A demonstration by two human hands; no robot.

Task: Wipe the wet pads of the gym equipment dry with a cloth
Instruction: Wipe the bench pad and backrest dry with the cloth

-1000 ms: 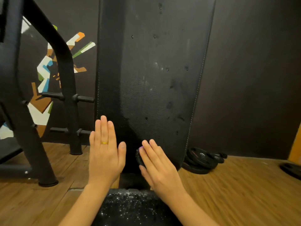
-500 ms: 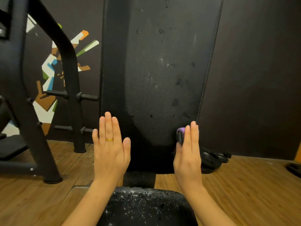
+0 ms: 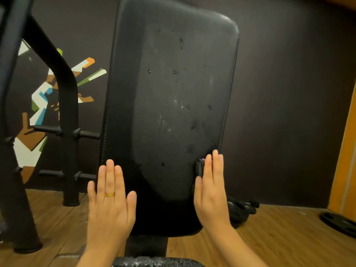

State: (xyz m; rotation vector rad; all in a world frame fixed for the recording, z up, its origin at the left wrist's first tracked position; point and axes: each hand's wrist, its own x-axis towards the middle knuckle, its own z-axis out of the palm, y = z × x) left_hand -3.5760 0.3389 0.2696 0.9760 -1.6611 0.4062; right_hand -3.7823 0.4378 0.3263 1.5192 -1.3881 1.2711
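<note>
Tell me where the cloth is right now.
Head view: the cloth sits under the right hand, whose flat fingers press it against the lower right edge of the upright back pad. It is mostly hidden.

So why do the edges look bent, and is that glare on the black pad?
Head view: the wide lens slants the orange strip and bows the black frame; dim warm light leaves a pale sheen, not glare, on the back pad; everything looks slightly soft.
</note>
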